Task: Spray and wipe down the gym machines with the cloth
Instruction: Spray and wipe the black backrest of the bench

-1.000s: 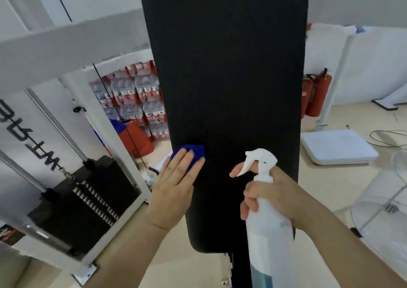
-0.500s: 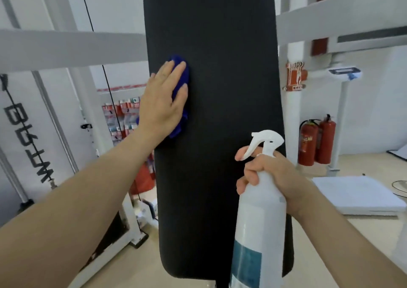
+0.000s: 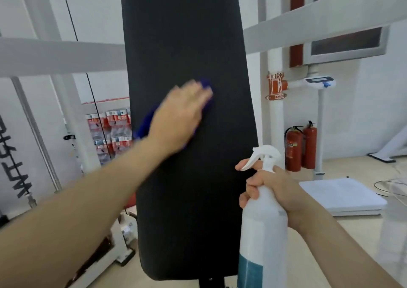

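Since half a second ago the left hand (image 3: 179,115) has slid from the upper left edge of the black pad (image 3: 189,56) toward its middle, and it is now blurred with motion. That pad is the biggest thing in view, an upright padded board with its long axis running top to bottom, narrower above and wider below. Across the pad's lower left reaches the left forearm, slanting up and right, the hand flat and palm-down, pressing the blue cloth (image 3: 144,125) against the pad; cloth edges peek out at the fingertips and the wrist. At the pad's lower right edge, the right hand (image 3: 275,188) is wrapped around the neck of the white spray bottle (image 3: 262,226), which stands upright, nozzle pointing left toward the pad, forefinger resting on the trigger.
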The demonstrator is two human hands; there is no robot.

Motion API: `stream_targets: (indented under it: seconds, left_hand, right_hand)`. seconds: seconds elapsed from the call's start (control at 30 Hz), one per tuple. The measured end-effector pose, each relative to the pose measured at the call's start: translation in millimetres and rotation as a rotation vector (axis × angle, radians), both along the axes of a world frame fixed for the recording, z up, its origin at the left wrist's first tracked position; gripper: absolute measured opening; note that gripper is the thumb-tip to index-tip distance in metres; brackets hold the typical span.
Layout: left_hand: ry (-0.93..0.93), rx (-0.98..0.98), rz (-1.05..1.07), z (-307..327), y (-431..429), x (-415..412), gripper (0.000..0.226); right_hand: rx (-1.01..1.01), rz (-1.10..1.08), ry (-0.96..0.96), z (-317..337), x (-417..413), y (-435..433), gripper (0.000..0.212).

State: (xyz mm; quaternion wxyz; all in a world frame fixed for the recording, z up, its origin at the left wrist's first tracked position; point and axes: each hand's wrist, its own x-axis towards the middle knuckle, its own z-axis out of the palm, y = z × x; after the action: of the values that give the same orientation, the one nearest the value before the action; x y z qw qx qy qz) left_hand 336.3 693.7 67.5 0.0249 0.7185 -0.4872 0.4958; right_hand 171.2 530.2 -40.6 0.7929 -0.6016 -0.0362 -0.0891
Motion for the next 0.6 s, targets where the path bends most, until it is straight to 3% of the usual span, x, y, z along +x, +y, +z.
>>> stream_targets:
  seconds: [0.07,0.13,0.2,0.33,0.4,0.47,0.53,0.6]
  left_hand:
    - [0.148,-0.191,0.065,48.2,-18.7,7.0,0.047]
    - [0.157,-0.21,0.047,56.7,-34.5,1.8,0.048]
    - [0.124,-0.09,-0.022,37.1,-41.8,-11.7,0.049]
    - [0.124,0.35,-0.198,-46.5,-16.4,-47.3,0.051]
    - [0.064,0.425,-0.23,-46.3,-6.5,-47.4,0.051]
    - [0.057,0.284,-0.166,-22.3,-18.1,-37.5,0.05]
    - [0.172,0.021,-0.111,15.7,-38.5,-27.2,0.047]
    - [0.251,-0.124,-0.069,37.1,-62.2,-20.8,0.046]
  right_hand:
    - [0.005,-0.015,-0.005,3.3,0.9,-1.4,0.031]
    - [0.034,-0.025,-0.013,7.3,1.1,-3.5,0.026]
    - [0.06,-0.04,-0.027,6.3,-4.0,-7.4,0.027]
    - [0.085,-0.03,-0.014,-12.0,-22.8,-5.5,0.032]
    - [0.049,-0.018,-0.002,-19.1,-33.0,-3.9,0.027]
    - [0.005,-0.007,0.024,-24.1,-38.7,-0.1,0.021]
    - [0.025,-0.022,0.024,-29.8,-42.4,1.4,0.021]
    - [0.098,-0.057,0.008,-37.4,-46.2,-3.0,0.026]
